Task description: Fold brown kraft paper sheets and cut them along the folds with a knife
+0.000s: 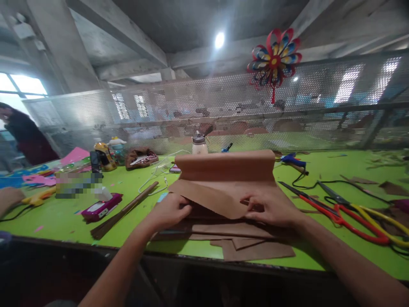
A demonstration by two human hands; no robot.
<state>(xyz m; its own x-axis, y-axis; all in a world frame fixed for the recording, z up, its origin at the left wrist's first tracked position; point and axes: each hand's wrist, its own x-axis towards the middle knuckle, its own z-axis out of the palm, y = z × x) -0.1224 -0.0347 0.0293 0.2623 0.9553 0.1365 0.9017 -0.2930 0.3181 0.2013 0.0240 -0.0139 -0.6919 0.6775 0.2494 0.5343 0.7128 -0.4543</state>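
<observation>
A sheet of brown kraft paper lies before me, its far edge curled up into a roll. Across its near part runs a loose, slanting brown paper piece. My left hand is closed on the left end of that piece, fingers curled and partly hidden under it. At the other end, my right hand pinches the piece near its lower corner between thumb and fingers. Under and in front of my hands lie more brown paper pieces, some folded, close to the table edge.
Red-handled scissors and yellow-handled scissors lie right, near a blue glue gun and its cord. Left are a brown brush, a purple box and another person's hand by a yellow glue gun. A bottle stands behind.
</observation>
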